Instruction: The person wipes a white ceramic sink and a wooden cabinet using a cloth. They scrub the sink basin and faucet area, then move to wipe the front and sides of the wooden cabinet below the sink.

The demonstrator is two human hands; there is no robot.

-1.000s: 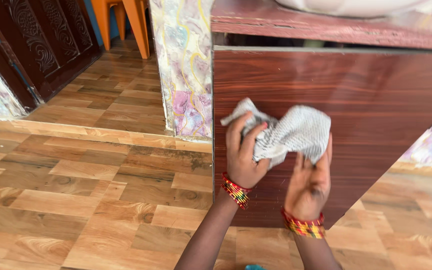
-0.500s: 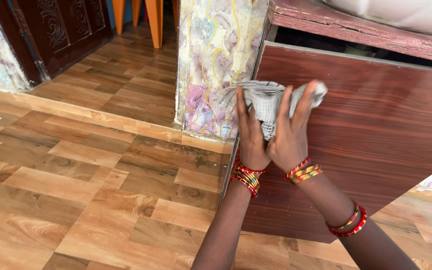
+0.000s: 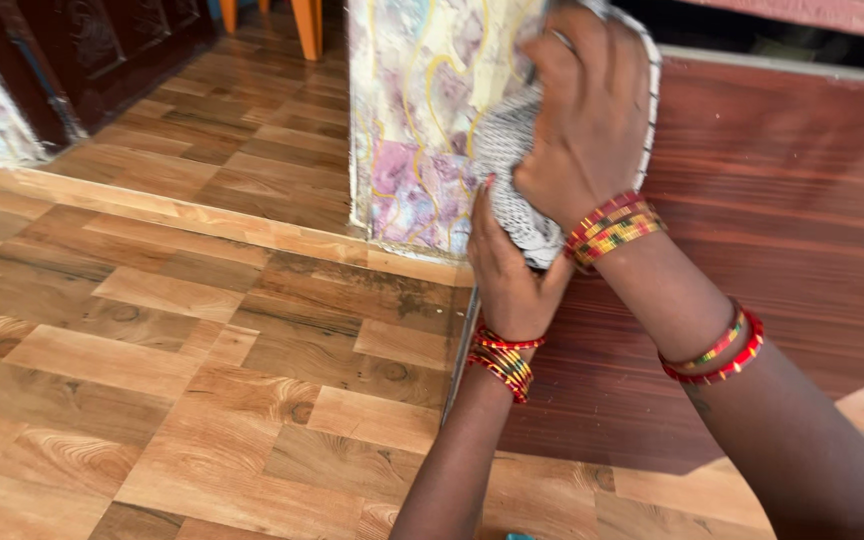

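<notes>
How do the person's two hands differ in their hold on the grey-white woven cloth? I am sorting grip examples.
The right hand lies on top of the grey-white woven cloth, back to the camera, fingers curled over it; the left hand sits below, cupping the cloth from underneath. The right hand is higher and nearer the camera, the left lower, by the edge of the glossy reddish-brown wooden panel. Both wrists wear red and yellow beaded bangles.

Grey-and-white rag [image 3: 512, 160]: soft woven cloth, matt, crumpled. Cabinet door [image 3: 782, 220]: glossy reddish wood-grain laminate, smooth. Floor [image 3: 152, 350]: wood-pattern, slight sheen, possibly vinyl. Pillar [image 3: 422, 110], at 12 o'clock: marbled, glossy covering.
</notes>
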